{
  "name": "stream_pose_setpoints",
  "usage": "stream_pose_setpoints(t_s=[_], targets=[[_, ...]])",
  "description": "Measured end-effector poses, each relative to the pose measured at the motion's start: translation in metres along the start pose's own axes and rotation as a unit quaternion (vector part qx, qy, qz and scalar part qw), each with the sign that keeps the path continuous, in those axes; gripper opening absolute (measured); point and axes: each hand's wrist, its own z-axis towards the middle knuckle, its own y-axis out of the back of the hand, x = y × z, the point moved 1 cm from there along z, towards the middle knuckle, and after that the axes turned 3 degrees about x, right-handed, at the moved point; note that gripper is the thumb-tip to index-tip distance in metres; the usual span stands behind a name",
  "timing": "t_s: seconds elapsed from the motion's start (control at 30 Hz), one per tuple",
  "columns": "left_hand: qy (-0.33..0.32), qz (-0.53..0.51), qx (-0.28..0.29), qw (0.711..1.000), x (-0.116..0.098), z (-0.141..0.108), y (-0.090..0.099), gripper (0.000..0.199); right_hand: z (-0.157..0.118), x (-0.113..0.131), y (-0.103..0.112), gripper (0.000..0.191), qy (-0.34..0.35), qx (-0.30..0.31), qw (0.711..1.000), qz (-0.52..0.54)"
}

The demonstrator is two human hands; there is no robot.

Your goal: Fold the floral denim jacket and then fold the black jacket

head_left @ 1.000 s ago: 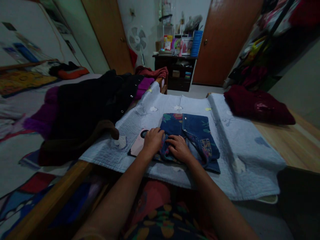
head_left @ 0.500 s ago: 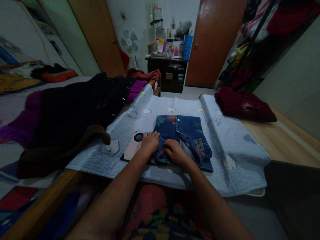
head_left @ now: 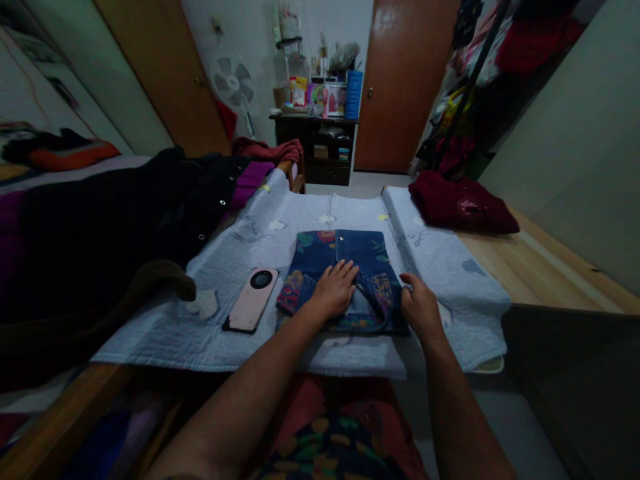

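A folded blue denim jacket [head_left: 365, 243] with a floral print and a metal button lies flat on a pale quilted cloth [head_left: 300, 207]. My left hand [head_left: 336, 290] rests on top of the jacket near its middle, palm down with the fingers stretched out. At the jacket's right edge is my right hand [head_left: 421, 308], its fingers curled and closed against the fabric's border. What lies between those fingertips is mostly hidden. To the left of the jacket, apart from it, a pink phone [head_left: 249, 303] with a round dark camera ring lies on the cloth.
A dark garment with purple parts [head_left: 125, 207] is spread at the left. A folded maroon garment [head_left: 460, 203] lies at the right by a wooden board [head_left: 550, 267]. A dark cabinet [head_left: 313, 150], a fan [head_left: 233, 80] and a door [head_left: 395, 80] stand behind.
My right hand has moved from the jacket's front middle to its right edge. My left hand has left the phone's side and slid onto the jacket, which lies flatter. The view has shifted right.
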Motion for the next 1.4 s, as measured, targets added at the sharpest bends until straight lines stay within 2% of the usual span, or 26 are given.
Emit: stream_pose_setpoints(t_s=[0.1, 0.23, 0.37, 0.47, 0.63, 0.8, 1.1, 1.27, 1.4], targets=[[0.008, -0.013, 0.026, 1.000, 0.002, 0.001, -0.009, 0.054, -0.006, -0.018, -0.001, 0.044, -0.048, 0.022, 0.999, 0.004], [0.003, -0.021, 0.023, 1.000, 0.005, -0.002, -0.016, 0.054, -0.009, -0.032, -0.004, 0.043, -0.092, 0.059, 0.988, 0.107], [0.001, -0.022, 0.007, 1.000, 0.005, -0.003, -0.019, 0.053, -0.009, -0.033, -0.005, 0.046, -0.150, 0.065, 0.953, 0.254], [0.004, -0.017, 0.000, 1.000, 0.005, -0.003, -0.021, 0.052, -0.010, -0.029, -0.003, 0.046, -0.170, 0.075, 0.932, 0.311], [0.004, -0.008, -0.006, 1.000, 0.004, -0.003, -0.023, 0.052, -0.014, -0.024, -0.002, 0.045, -0.200, 0.125, 0.916, 0.326], [0.007, -0.002, -0.010, 1.000, 0.003, -0.003, -0.024, 0.052, -0.016, -0.025, -0.003, 0.041, -0.203, 0.123, 0.900, 0.367], [0.009, -0.002, -0.009, 1.000, 0.002, -0.004, -0.022, 0.052, -0.019, -0.023, -0.001, 0.055, -0.166, 0.140, 0.902, 0.374], [0.012, -0.010, -0.007, 1.000, 0.002, -0.003, -0.022, 0.052, -0.018, -0.023, -0.003, 0.047, -0.171, 0.149, 0.892, 0.392], [0.016, -0.019, 0.005, 1.000, 0.002, -0.003, -0.018, 0.051, -0.017, -0.028, -0.006, 0.037, -0.213, 0.133, 0.890, 0.380]])
